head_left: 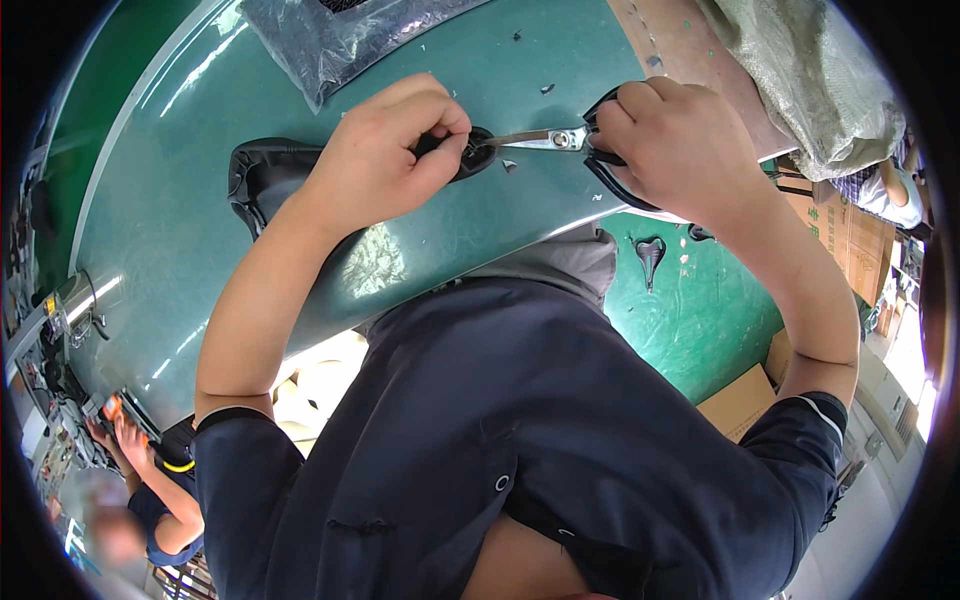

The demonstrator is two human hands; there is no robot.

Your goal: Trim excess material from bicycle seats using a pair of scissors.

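A black bicycle saddle [277, 172] lies across the green table, its wide end to the left and its narrow nose pointing right. My left hand [385, 150] is closed on the nose end, with thumb and fingers pinched together there. Black-handled scissors [560, 139] are in my right hand [675, 145], whose fingers are wrapped through the handles. The metal blades reach left and their tips touch the saddle's nose, close to my left fingertips. Whether the tips grip any material is too small to tell. Part of the saddle is hidden under my left hand and forearm.
Small black scraps [509, 166] are scattered on the green tabletop [470, 225]. A clear plastic bag [330, 45] with dark contents lies at the far side. A woven sack [815, 80] is at the far right. Another saddle [650, 258] is on the green floor. A co-worker [165, 500] is at lower left.
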